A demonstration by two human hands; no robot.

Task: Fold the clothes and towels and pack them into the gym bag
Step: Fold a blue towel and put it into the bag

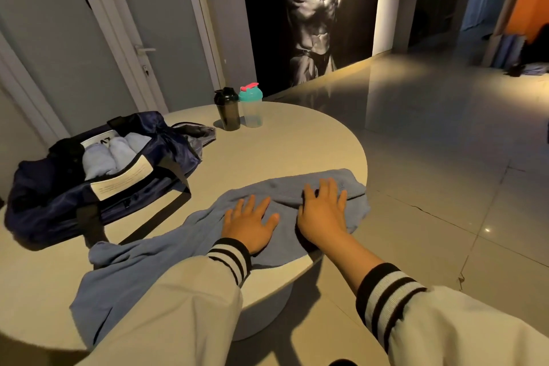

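Nearest to the camera are two cream sleeves with black-striped cuffs, the left sleeve (178, 321) and the right sleeve (445, 321). Under the left sleeve, one end of a long blue towel (142, 264) hangs over the near edge of the round worktop (267, 151). The towel is not yet folded. It runs along the near-right part of the worktop, wrinkled in the middle, and its other end reaches the right edge and drops a little over it.

Both hands lie flat on this towel, palms down. The left hand (249, 223) has its fingers straight and spread, and it presses the middle of the cloth. The right hand (322, 214), just beside it and closer to the right edge, is also spread, with the fingers over a raised fold.

Farther on, at the left edge, stands the dark blue gym bag (53, 199), open at the top. Pale blue rolled towels (118, 151) sit side by side inside it.

At the far edge a black shaker bottle (228, 110) and a clear shaker with a teal lid (251, 107) stand upright, touching or almost touching.

Behind the worktop are a grey door (154, 24) and a large black-and-white poster (315, 9), and a shiny tiled floor (445, 128) is on the right.
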